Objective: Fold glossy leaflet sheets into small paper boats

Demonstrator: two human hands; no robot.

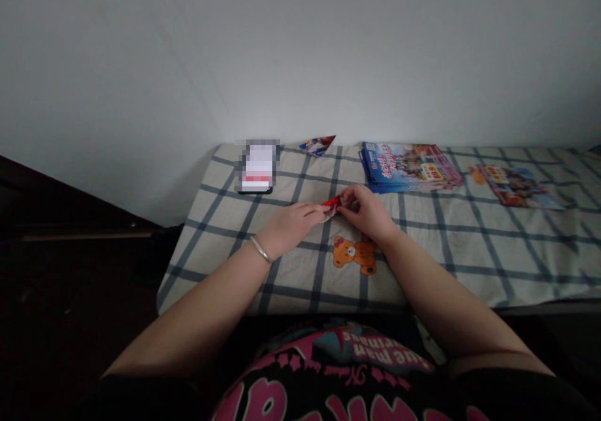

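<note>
My left hand and my right hand meet over a checked cloth, fingers pinched together on a small red piece of paper. The paper lies low on the cloth between the fingertips, and most of it is hidden by the fingers. A thin bracelet circles my left wrist. A printed orange bear on the cloth sits just below my hands.
A dark phone lies at the back left of the cloth. A small folded colourful paper rests near the wall. A stack of magazines and a single leaflet lie to the right. A white wall rises behind.
</note>
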